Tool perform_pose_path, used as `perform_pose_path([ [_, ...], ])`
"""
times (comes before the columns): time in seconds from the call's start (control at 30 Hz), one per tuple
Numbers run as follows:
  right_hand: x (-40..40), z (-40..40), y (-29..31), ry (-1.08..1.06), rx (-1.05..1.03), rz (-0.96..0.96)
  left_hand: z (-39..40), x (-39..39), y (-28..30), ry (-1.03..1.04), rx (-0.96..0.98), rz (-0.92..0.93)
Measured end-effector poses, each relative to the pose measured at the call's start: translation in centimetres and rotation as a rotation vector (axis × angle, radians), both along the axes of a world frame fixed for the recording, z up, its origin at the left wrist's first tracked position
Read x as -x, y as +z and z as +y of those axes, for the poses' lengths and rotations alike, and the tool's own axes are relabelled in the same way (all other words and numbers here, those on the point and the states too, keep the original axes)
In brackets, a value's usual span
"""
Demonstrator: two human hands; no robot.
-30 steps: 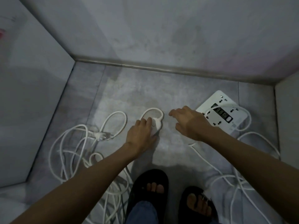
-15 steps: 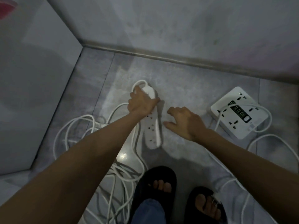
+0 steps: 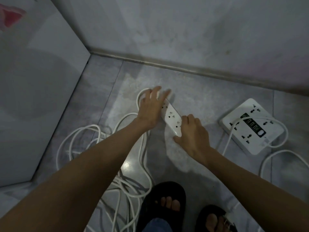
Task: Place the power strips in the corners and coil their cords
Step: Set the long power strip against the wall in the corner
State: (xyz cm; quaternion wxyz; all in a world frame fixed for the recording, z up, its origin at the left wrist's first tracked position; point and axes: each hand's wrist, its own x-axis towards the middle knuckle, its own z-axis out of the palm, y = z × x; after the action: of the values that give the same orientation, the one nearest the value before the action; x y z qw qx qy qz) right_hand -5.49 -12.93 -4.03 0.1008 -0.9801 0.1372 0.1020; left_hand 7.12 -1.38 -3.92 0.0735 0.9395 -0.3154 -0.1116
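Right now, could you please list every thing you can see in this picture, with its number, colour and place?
long narrow white power strip: 1, white, floor centre, between both hands
square white power strip: 1, white with dark panel, floor at right, a cord lying over it
loose white cords: several tangled loops, white, floor at left and lower centre; more at right
grey tiled floor: 1, grey
grey walls: 2, meeting in the corner at upper left
black sandals: 2, black, on the feet, bottom edge
left hand: open, on the narrow strip's far end
right hand: at its near end
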Motion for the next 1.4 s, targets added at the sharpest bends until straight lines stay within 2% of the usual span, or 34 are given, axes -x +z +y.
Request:
perform_pose_path([
  [0.07, -0.3, -0.6, 0.3, -0.010, -0.005, -0.031, -0.5, -1.4, 0.4, -0.226, -0.243, 0.067],
  [0.13, -5.0, -0.5, 1.4, 0.154, 0.081, -0.208, 1.6, -5.5, 1.5, -0.134, -0.276, -0.058],
  [0.33, -8.1, -3.7, 4.7, 0.264, 0.240, -0.233, 2.3, -7.6, 2.4, -0.078, -0.159, -0.270],
  [0.43, -12.8, -2.6, 5.8, 0.296, 0.204, -0.318, 4.6, -11.5, 4.1, -0.014, -0.054, -0.378],
  [0.5, -16.5, -1.1, 5.9, 0.309, 0.183, -0.343, 6.2, -14.2, 5.1, 0.053, -0.049, -0.402],
  [0.6, -21.6, 1.3, 5.0, 0.364, 0.172, -0.366, 8.9, -17.4, 5.5, 0.170, -0.088, -0.336],
  [0.83, -27.3, 4.3, 1.3, 0.426, 0.189, -0.323, 12.1, -20.7, 0.5, 0.401, 0.231, -0.152],
  [1.0, -28.2, 4.8, -0.3, 0.383, 0.196, -0.264, 11.8, -20.0, -2.4, 0.338, 0.143, -0.008],
  [1.23, -28.0, 5.1, -1.7, 0.311, 0.177, -0.222, 11.7, -20.1, -3.2, 0.260, 0.181, 0.095],
  [1.4, -27.2, 4.7, -1.6, 0.279, 0.217, -0.221, 10.7, -20.7, -2.7, 0.248, 0.128, 0.210],
])
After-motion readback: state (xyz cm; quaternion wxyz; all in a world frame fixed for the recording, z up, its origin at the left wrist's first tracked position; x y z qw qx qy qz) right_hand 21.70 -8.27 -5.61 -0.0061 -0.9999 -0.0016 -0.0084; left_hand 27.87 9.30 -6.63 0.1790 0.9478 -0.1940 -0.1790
